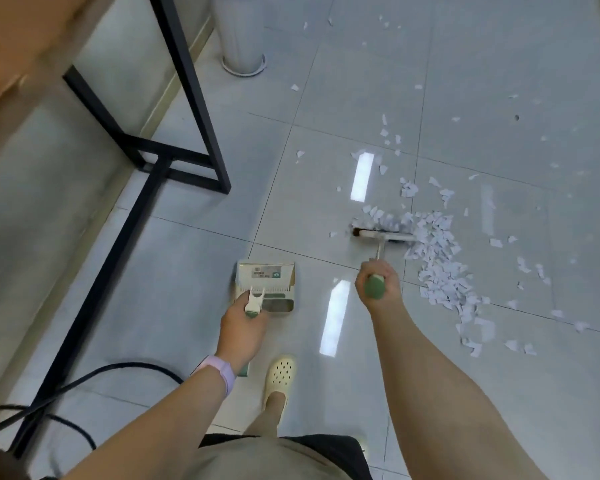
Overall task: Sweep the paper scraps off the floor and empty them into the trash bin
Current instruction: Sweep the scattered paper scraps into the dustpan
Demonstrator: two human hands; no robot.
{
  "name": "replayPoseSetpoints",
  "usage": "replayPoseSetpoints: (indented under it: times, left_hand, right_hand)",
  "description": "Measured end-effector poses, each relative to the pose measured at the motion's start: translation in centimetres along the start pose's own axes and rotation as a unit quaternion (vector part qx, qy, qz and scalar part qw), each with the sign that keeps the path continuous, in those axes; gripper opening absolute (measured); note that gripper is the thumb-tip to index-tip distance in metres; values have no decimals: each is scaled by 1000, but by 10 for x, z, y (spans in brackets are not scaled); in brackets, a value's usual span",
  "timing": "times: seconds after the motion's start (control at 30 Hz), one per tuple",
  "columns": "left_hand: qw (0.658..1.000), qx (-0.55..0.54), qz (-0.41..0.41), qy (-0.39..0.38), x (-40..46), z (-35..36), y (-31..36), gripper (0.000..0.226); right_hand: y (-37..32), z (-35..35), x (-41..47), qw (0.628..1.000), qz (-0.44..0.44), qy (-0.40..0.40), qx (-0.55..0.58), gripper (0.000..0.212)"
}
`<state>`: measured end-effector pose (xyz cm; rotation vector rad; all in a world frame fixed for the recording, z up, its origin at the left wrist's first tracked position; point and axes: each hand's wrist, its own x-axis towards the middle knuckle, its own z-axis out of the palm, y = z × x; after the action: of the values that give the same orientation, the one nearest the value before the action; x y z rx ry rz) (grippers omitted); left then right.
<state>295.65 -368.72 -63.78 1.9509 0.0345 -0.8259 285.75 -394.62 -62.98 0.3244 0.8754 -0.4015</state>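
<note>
White paper scraps (440, 258) lie in a thick pile on the grey tiled floor, right of centre, with several loose bits scattered further back and right. My right hand (378, 282) grips the green handle of a broom whose head (383, 233) rests on the floor at the pile's left edge. My left hand (243, 323) holds the upright handle of a white and green dustpan (265, 282), which stands on the floor to the left of the broom, apart from the scraps. No trash bin can be identified with certainty.
A black metal table frame (187, 109) stands at the left, with black cables (84, 379) on the floor below it. A silvery cylinder (239, 39) stands at the back. My foot in a pale clog (279, 379) is behind the dustpan.
</note>
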Motion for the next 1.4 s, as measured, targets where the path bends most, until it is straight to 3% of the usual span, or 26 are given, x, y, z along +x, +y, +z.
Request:
replayPoseSetpoints:
  times: [0.13,0.3,0.4,0.57,0.73,0.83,0.97,1.13,1.4]
  left_hand:
    - [999,4,13,-38,0,22,18,30]
    - [991,42,46,-120,-14,90,51,26]
    - [984,94,60,-138,-18,130,68,49]
    - [961,152,131,-189,-30,189,97,42]
    - [933,194,162,-257,-53,244,116,22]
    - [926,212,169,-262,-50,281,122,28]
    - [933,230,158,-228,-47,328,132,23]
    - [948,221,112,-198,-48,368,143,20]
    - [976,179,53,-110,-50,388,162,25]
  right_hand:
    - [-47,-62,-59,997,16,28,-65,34]
    - [-77,-88,-139,993,30,30,-106,57]
    - [-88,-101,-181,999,-3,31,-43,61]
    - [-109,-133,-237,978,-95,185,-8,36]
    - [-149,-161,-259,941,-167,292,-26,36]
    - [-180,-177,-255,914,-198,351,-51,35]
    - [-238,-181,-236,900,-168,391,-96,31]
    - [-292,-150,-190,915,-68,358,-172,17]
    - [-333,-38,-130,959,-13,219,-179,29]
